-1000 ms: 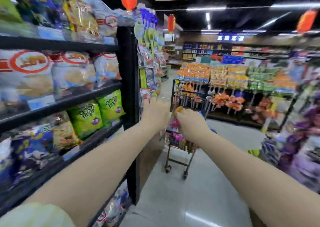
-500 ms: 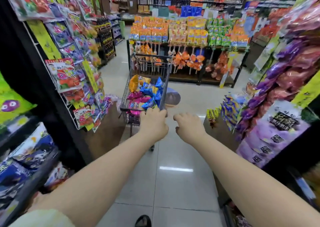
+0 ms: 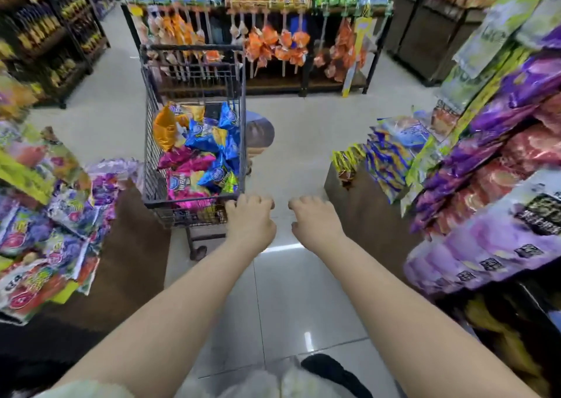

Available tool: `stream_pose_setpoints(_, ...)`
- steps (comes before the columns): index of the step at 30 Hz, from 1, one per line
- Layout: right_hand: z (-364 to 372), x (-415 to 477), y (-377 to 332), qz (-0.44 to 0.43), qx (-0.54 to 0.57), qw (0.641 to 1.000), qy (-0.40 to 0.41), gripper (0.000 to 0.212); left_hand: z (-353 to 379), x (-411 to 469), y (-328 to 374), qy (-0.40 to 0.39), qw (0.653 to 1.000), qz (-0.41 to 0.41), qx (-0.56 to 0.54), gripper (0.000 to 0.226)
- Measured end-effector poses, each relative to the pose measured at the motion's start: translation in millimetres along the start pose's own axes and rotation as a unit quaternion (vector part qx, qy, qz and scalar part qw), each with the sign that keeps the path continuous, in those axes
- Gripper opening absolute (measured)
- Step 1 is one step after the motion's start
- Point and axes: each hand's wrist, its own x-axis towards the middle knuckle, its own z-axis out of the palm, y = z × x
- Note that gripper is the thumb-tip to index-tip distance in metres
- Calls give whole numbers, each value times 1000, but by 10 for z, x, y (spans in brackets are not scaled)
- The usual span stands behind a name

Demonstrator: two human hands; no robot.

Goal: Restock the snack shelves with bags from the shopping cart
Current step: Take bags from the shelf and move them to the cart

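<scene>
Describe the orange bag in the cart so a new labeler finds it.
Find the dark wire shopping cart, left of centre. Against its left wall, toward the far end, lies a puffy orange bag. It is the only all-orange one; its neighbours are blue, yellow or magenta.

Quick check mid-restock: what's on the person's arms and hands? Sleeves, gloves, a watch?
Both forearms are bare. The left hand and right hand show no gloves, watch, bracelet or rings. The edge of a pale greenish sleeve covers the left upper arm; no sleeve shows on the right arm.
</scene>
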Motion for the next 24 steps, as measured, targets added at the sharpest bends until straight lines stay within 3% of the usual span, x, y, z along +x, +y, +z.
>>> stream_pose_setpoints(9,437,1417,420,-23,25,999,-33,36,526,1401,-185,-30,998,-57,-25,38)
stream_pose_setpoints(18,460,3524,1059,-141,37,987,-65,34,701,3225,-290,-34,979,-195,-41,35)
stream_pose_setpoints(24,482,4452,1096,-187,54,978,-79,33,791,3858,-516,-34,955,-286,-65,30)
